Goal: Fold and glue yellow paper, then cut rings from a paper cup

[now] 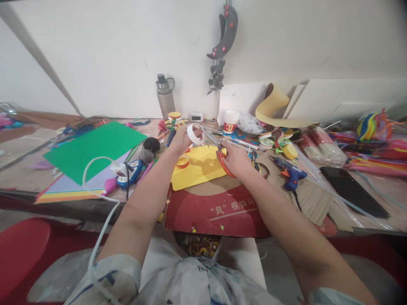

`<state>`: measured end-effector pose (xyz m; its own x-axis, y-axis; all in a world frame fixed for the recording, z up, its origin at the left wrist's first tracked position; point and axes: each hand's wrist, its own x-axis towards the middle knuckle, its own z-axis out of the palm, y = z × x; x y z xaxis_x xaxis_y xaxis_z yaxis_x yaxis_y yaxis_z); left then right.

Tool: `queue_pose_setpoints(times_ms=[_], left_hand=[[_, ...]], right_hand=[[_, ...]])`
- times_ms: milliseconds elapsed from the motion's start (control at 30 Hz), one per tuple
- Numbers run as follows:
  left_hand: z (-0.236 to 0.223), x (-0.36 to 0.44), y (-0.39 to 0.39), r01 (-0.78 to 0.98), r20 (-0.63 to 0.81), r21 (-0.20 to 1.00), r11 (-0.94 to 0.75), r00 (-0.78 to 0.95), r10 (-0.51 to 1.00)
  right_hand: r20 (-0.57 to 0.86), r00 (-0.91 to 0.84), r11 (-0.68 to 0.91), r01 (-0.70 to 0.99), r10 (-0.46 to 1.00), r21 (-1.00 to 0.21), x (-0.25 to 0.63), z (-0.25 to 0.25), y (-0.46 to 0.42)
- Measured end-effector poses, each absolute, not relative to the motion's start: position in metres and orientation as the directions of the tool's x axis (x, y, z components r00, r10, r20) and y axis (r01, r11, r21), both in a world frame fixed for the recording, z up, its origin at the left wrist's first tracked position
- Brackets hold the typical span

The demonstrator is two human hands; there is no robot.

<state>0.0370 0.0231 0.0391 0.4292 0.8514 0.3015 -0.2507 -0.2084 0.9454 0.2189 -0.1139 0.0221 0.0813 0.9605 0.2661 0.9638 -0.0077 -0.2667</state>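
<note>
My left hand (182,140) is closed on a white paper ring (192,134), which it lifts above the yellow sheet. In my right hand (237,160) is a pair of scissors with orange handles (225,164). The blades point up and left, close to the ring; whether they touch it I cannot tell. Beneath both hands lies the yellow sheet (203,167), on a red and brown cardboard piece (219,212). A yellow ring (182,162) rests on the sheet near my left wrist.
To the left are a green sheet (95,148) and a blue-and-white device (129,173) with a cable. On the right lie a blue glue gun (291,171) and a black phone (352,190). A bottle (165,99) and a paper cup (230,122) stand at the back.
</note>
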Motion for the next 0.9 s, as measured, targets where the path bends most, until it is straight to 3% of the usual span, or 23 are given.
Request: queue_pose_setpoints(times_ms=[167, 333, 900], left_hand=[[0.041, 0.045, 0.018, -0.378, 0.289, 0.917, -0.131, 0.401, 0.869], [0.039, 0.048, 0.015, -0.422, 0.211, 0.907, 0.014, 0.480, 0.851], [0.023, 0.045, 0.020, -0.313, 0.298, 0.937, -0.154, 0.487, 0.821]], right_hand=[[0.305, 0.059, 0.032, 0.958, 0.950, -0.285, 0.220, 0.015, -0.112], [0.316, 0.047, 0.051, 0.954, 0.948, -0.295, 0.222, 0.014, -0.111], [0.340, 0.025, 0.074, 0.958, 0.940, -0.276, 0.225, 0.016, -0.109]])
